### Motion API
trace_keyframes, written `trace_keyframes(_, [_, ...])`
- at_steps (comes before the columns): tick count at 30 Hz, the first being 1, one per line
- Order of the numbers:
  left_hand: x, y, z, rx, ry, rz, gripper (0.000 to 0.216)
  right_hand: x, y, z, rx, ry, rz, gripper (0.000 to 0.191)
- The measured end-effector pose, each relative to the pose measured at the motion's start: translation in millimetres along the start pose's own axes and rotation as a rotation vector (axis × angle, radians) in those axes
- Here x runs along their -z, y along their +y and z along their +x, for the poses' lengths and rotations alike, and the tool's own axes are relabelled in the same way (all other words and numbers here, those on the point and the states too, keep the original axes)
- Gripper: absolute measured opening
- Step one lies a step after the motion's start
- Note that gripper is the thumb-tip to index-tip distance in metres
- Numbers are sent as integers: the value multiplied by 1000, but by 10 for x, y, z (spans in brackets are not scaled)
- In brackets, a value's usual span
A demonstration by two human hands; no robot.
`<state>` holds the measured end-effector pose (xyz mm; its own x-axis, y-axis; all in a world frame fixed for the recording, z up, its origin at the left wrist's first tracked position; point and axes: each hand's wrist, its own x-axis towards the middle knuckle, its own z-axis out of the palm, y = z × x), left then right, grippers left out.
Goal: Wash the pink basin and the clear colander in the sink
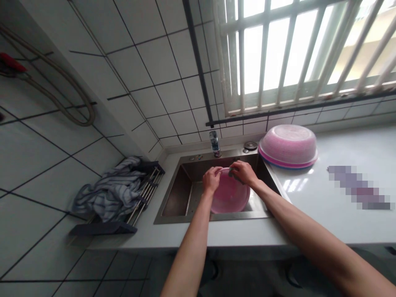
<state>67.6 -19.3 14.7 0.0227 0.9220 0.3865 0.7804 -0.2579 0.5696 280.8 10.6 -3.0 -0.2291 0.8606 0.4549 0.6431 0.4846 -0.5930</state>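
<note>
A round pink plastic basin (pixel 232 197) is tilted inside the steel sink (pixel 177 194), its inner side facing me. My left hand (pixel 211 180) is closed on the far left part of its rim, thumb and fingers pinching the edge. Just to the right, my right hand (pixel 243 172) is bent over the rim with its fingers closed. A small grey-green piece, perhaps a scouring pad, shows at its fingertips; its full shape is hidden. Behind both hands stands the faucet (pixel 214 142) at the sink's back edge.
Upside-down stacked basins (pixel 287 142), pink over blue, sit right of the sink. A metal drain strainer (pixel 250 146) lies behind it. Left are a rack (pixel 145 196) and striped cloth (pixel 111 189). A blurred-out object (pixel 359 187) lies on the right counter. A barred window is above.
</note>
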Motion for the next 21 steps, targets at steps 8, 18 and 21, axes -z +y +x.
trace_keyframes(8, [51,-96,18,104,185,-42,22,5,48,47,-44,59,-34,22])
trace_keyframes(18, [4,-222,45,105,186,-45,37,-127,535,14,-323,92,200,18])
trace_keyframes(21, [-29,-230,42,73,155,-48,46,-103,463,29,-234,108,208,19])
